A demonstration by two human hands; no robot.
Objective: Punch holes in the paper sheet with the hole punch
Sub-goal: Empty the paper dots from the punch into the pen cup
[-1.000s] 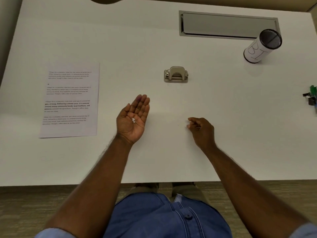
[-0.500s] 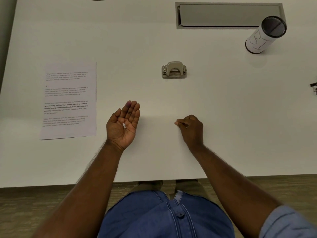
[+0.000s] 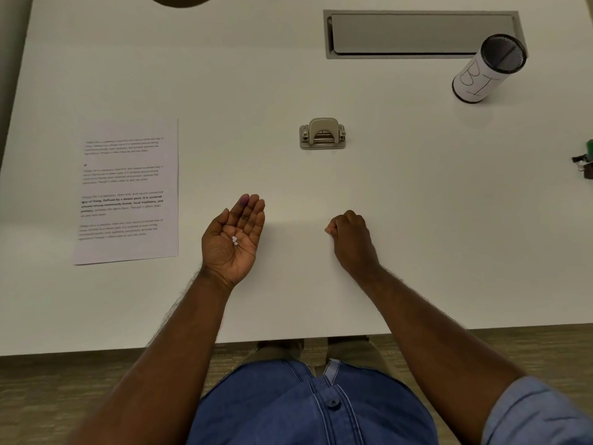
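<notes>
A printed paper sheet (image 3: 128, 194) lies flat on the white table (image 3: 224, 75) at the left. The beige hole punch (image 3: 322, 134) stands alone at the table's middle, beyond both hands. My left hand (image 3: 236, 239) rests palm up between sheet and punch, fingers together and slightly cupped, with a few tiny white paper dots (image 3: 235, 240) in the palm. My right hand (image 3: 351, 239) rests on the table to the right, fingers curled with thumb and fingertips pinched; whether a dot sits between them cannot be seen.
A white cylindrical cup with a dark mesh inside (image 3: 489, 69) stands at the back right. A recessed metal cable tray (image 3: 420, 33) is set in the table behind it. Green and black small items (image 3: 585, 162) lie at the right edge.
My right hand has slid left along the table, fingers staying pinched. The left palm stays up with the dots in it. The view shifts slightly.
</notes>
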